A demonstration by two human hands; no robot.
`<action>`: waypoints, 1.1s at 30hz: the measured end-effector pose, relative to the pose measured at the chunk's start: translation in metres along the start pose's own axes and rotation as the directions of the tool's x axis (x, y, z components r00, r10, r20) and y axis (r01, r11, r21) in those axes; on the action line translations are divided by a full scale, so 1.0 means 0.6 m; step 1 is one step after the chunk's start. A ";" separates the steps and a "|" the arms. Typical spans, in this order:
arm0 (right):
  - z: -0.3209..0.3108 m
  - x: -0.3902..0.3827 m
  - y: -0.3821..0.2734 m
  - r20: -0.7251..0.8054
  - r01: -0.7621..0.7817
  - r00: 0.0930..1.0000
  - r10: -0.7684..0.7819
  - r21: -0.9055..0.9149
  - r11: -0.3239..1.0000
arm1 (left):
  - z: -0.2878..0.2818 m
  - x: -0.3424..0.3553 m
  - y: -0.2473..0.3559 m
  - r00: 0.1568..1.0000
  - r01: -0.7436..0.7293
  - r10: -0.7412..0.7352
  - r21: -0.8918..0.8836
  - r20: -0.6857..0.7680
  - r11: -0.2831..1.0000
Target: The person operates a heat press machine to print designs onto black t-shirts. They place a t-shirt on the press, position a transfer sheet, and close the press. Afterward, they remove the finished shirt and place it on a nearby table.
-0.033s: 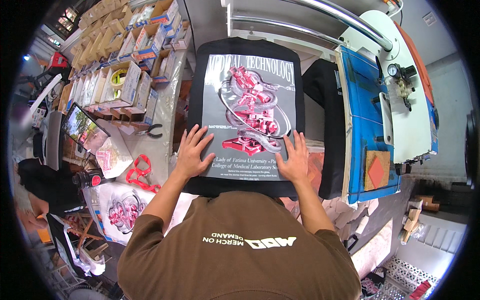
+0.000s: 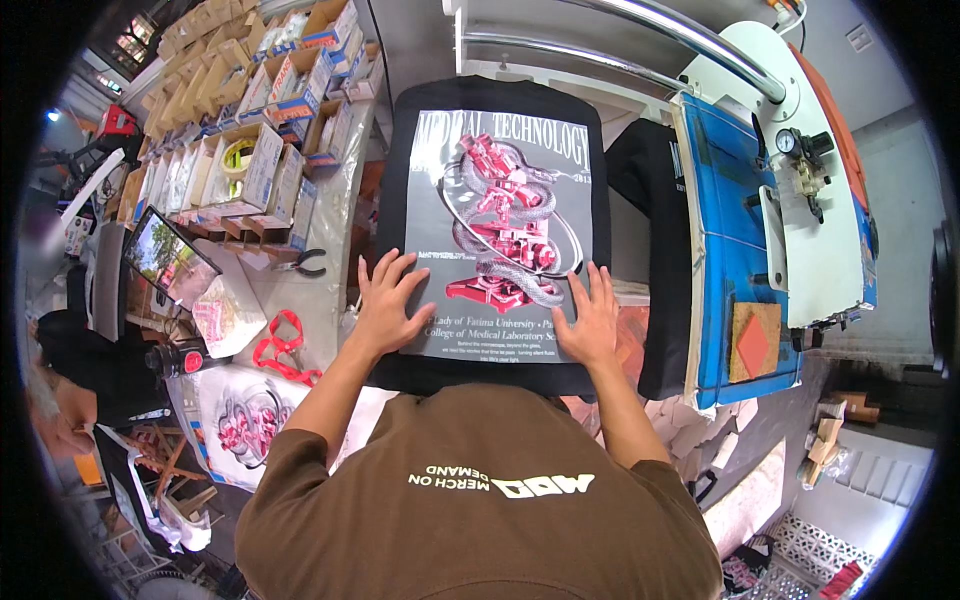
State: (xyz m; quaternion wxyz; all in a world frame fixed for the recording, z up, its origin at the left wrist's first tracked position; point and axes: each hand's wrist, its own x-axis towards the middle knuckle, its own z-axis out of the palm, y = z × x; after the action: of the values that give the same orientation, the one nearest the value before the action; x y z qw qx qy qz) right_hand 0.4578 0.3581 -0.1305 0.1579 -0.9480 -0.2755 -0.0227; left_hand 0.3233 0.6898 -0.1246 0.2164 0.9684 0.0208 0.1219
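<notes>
A black shirt (image 2: 490,375) lies spread flat in front of me. On it rests a glossy grey print sheet (image 2: 435,215) with white lettering and a red-and-white picture of a microscope wound with a snake. My left hand (image 2: 390,305) lies flat over the sheet's lower left edge, fingers spread. At the lower right edge, my right hand (image 2: 590,315) presses down likewise, its fingers stretched out. Neither hand grips anything. Part of the lower lettering is hidden under the hands.
To the right stands a heat press with a blue platen (image 2: 735,250), a pressure gauge (image 2: 787,143) and a second black garment (image 2: 660,250) beside it. Cardboard boxes (image 2: 240,175), pliers (image 2: 305,263), a red strap (image 2: 280,345) and a tablet (image 2: 170,258) are on the left.
</notes>
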 end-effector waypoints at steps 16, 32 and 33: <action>-0.013 0.007 -0.006 0.039 -0.054 0.998 0.054 -0.002 0.999 | 0.156 0.472 0.012 0.995 -0.046 0.061 0.190 -0.076 0.981; -0.014 0.012 -0.008 0.048 -0.041 0.998 0.040 0.016 0.999 | 0.151 0.485 -0.002 0.985 0.047 -0.032 0.090 -0.169 0.995; -0.015 0.013 -0.010 0.055 -0.041 0.998 0.040 0.025 0.999 | 0.150 0.477 -0.017 0.968 0.035 -0.027 0.028 -0.249 0.999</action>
State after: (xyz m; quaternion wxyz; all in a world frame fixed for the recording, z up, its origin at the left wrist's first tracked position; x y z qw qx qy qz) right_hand 0.4615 0.3639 -0.1193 0.1629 -0.9515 -0.2608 0.0101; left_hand 0.6233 0.6885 -0.1431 0.1983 0.9484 0.0650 0.2385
